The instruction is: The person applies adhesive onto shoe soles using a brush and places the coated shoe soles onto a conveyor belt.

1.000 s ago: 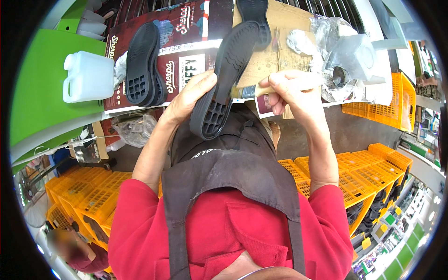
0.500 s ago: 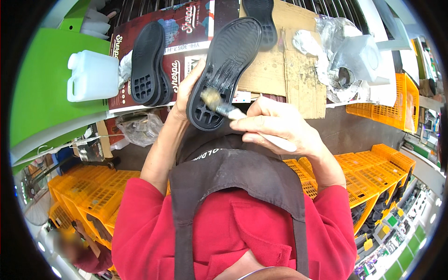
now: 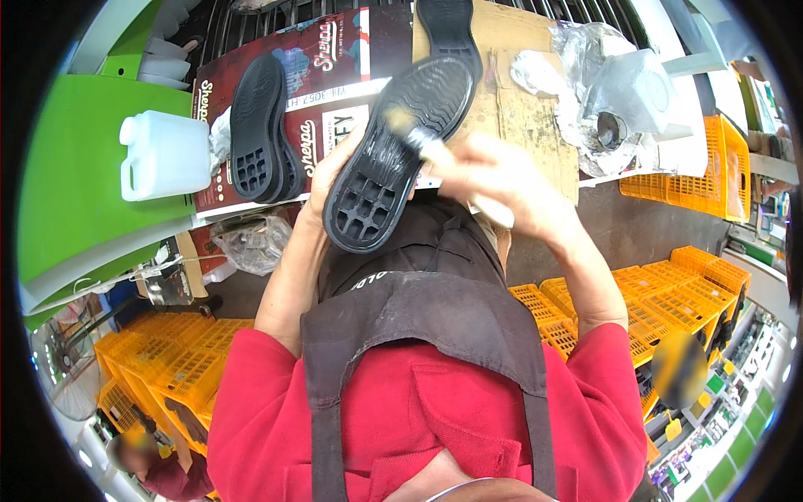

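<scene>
A black shoe sole point(image 3: 381, 171) is tilted up over the bench edge, its heel grid nearest me and a wet shine across its middle. My left hand point(image 3: 332, 171) is closed round its left edge; the fingers beneath are hidden. My right hand point(image 3: 506, 180), partly blurred, grips a brush point(image 3: 431, 149) with a pale handle. The yellowish bristles are over the middle of the sole, apparently touching it. Left of it lie stacked black soles point(image 3: 255, 134) on printed cardboard. Another black sole point(image 3: 446, 29) lies beyond, partly covered by the held one.
A white plastic jug point(image 3: 167, 157) stands on the green surface point(image 3: 75, 167) at left. On brown cardboard point(image 3: 527, 125) at right are crumpled plastic and a cloudy container point(image 3: 640, 88). Orange crates point(image 3: 176, 351) stand behind me on both sides. Other people show at the rim.
The brush has moved up the sole, from the heel grid to the middle. The held sole has shifted slightly down and left, with my left hand still on it.
</scene>
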{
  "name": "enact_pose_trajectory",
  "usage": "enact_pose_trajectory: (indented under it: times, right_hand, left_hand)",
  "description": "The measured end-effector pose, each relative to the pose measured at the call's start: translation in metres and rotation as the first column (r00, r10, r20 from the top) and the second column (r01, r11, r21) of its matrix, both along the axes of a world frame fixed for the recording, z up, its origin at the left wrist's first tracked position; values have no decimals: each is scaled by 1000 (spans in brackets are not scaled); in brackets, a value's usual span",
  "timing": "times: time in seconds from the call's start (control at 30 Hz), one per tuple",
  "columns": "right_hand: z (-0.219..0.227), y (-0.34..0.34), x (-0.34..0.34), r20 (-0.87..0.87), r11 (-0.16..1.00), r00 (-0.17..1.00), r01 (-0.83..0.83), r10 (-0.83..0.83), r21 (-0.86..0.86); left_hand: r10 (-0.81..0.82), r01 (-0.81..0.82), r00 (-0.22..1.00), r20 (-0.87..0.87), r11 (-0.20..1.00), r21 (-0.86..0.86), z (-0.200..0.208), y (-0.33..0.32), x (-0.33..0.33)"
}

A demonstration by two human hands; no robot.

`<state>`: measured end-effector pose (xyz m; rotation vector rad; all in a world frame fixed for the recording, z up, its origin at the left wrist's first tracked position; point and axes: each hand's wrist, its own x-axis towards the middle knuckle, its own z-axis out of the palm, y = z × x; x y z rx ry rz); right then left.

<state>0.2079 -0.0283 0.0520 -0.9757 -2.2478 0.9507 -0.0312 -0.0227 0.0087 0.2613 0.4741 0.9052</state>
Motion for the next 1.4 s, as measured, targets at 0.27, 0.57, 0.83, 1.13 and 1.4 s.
enact_pose_trajectory:
  times: [0.27, 0.57, 0.83, 1.13, 1.4]
  right_hand:
    - [-7, 35, 22, -13, 969, 1000, 26, -24, 245]
    - [-21, 32, 6, -157, 912, 902, 410, -402, 24]
    - [10, 28, 7, -318, 879, 851, 289, -417, -379]
    - [0, 26, 7, -172, 981, 985, 19, 15, 193]
    - [-2, 11, -13, -77, 988, 997, 1, 11, 156]
  left_hand:
    - [-150, 150, 989, -8, 988, -21, -13, -6, -18]
    - [-189, 193, 979, -81, 980, 51, -26, -8, -20]
    - [-61, 74, 977, -205, 995, 60, -18, -5, -19]
    - [39, -45, 992, -120, 998, -42, -22, -5, -21]
    - [1, 29, 975, -222, 991, 134, -21, 3, -17]
